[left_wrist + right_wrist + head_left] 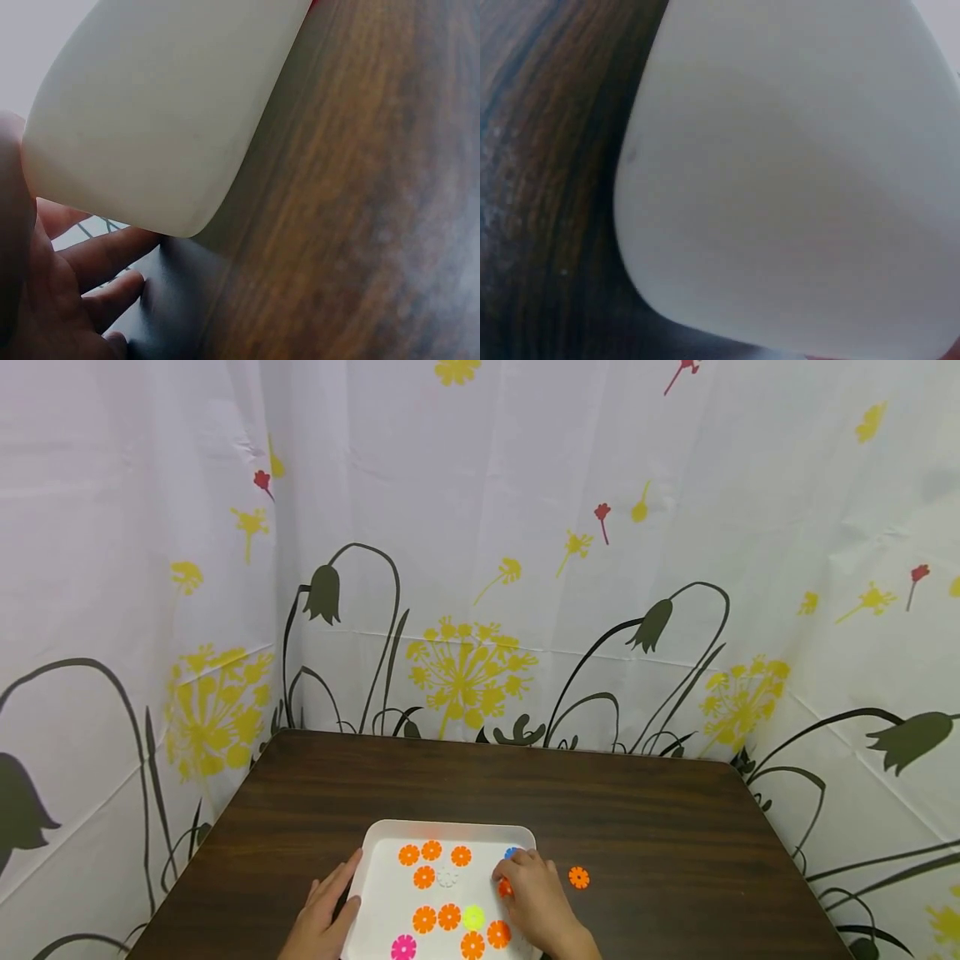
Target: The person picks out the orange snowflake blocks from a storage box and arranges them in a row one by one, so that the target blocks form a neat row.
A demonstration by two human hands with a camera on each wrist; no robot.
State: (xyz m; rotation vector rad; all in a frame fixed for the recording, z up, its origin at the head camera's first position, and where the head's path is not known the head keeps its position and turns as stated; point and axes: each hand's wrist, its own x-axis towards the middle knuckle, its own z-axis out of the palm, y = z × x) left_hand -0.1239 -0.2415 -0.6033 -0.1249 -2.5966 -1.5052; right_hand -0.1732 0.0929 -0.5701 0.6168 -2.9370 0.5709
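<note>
A white tray (390, 893) lies at the front of the table and holds several notched plastic building discs. Most are orange discs (449, 917); a pink disc (403, 947), a yellow-green disc (473, 917) and a white disc (447, 877) lie among them. With fingers stretched out, my left hand (324, 914) touches the tray's left edge. My right hand (542, 902) is over the tray's right side, its curled fingertips at an orange disc (506, 887) that they partly hide. A blue disc (512, 852) peeks out behind that hand. The tray wall (165, 112) fills much of the left wrist view.
One loose orange disc (579, 877) lies on the dark wooden table (675, 860), right of the tray. A white curtain (480, 527) printed with flowers hangs round the table's back and sides. Only tray wall (780, 187) and wood appear clearly in the right wrist view.
</note>
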